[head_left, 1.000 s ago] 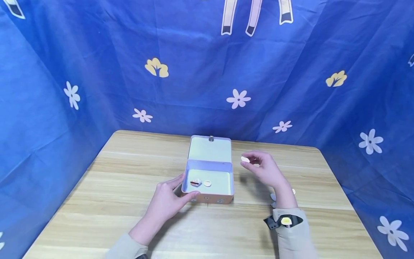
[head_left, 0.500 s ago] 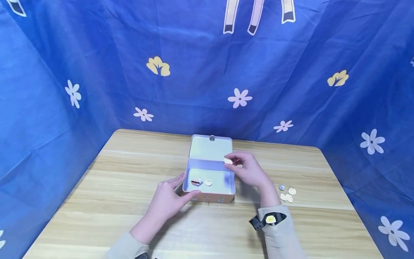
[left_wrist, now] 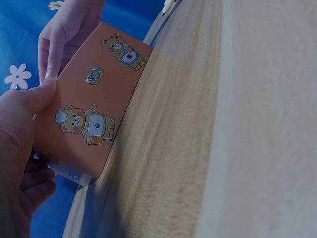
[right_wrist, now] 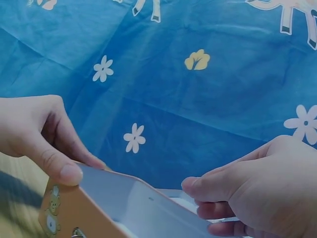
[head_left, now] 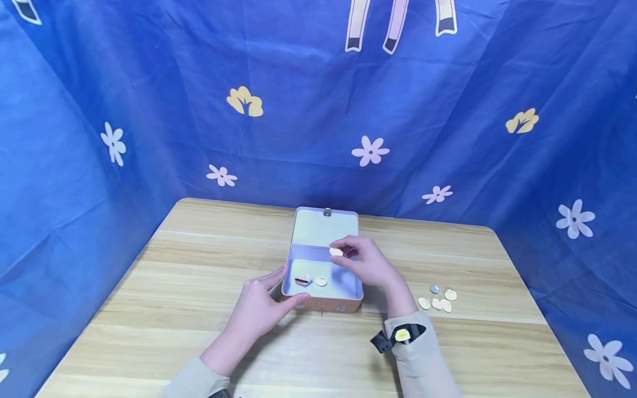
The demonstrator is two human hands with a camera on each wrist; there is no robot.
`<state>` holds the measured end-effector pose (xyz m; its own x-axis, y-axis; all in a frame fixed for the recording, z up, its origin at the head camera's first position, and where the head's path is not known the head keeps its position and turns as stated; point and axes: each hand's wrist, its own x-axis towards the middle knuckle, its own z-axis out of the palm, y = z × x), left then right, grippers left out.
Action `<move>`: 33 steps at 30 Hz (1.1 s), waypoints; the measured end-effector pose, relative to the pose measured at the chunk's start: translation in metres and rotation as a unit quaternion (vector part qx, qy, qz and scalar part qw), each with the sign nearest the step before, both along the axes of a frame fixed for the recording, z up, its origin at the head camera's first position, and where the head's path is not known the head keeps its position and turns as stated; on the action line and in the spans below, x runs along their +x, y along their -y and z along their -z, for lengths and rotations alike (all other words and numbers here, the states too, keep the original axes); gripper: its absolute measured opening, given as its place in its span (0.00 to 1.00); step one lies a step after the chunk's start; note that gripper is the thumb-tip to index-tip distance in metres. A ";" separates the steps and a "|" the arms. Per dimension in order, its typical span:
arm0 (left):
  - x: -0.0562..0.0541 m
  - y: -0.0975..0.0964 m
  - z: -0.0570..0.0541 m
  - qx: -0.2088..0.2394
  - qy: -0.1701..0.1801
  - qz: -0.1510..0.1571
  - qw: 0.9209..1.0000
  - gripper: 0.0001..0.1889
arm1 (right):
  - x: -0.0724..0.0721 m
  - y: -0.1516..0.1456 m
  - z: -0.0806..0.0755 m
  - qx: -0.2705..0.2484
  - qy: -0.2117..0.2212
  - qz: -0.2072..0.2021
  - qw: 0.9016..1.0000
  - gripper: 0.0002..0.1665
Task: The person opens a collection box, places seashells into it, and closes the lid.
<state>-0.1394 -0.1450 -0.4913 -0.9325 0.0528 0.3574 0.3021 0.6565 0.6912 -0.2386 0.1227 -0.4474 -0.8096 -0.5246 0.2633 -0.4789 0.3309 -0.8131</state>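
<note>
Filling the foreground, one wooden table (head_left: 497,331) carries one orange box (head_left: 330,303), opened, nearest its back edge. Two hands, apart: the left hand (head_left: 259,304) grips the box's front-left corner; the right hand (head_left: 368,262) pinches one white piece (head_left: 335,252) over the box. Two shell-like pieces (head_left: 320,281) lie inside; five loose pieces (head_left: 450,294) sit toward the table's right edge.

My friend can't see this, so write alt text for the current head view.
A person's right hand pinches a small white piece above an open box gripped by the left hand. Two pieces lie inside; five more lie on the table to the right.
</note>
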 end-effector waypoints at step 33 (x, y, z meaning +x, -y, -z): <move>-0.001 0.000 0.000 -0.011 -0.023 -0.001 1.000 0.47 | -0.006 0.014 0.004 0.124 -0.007 -0.056 0.991 0.18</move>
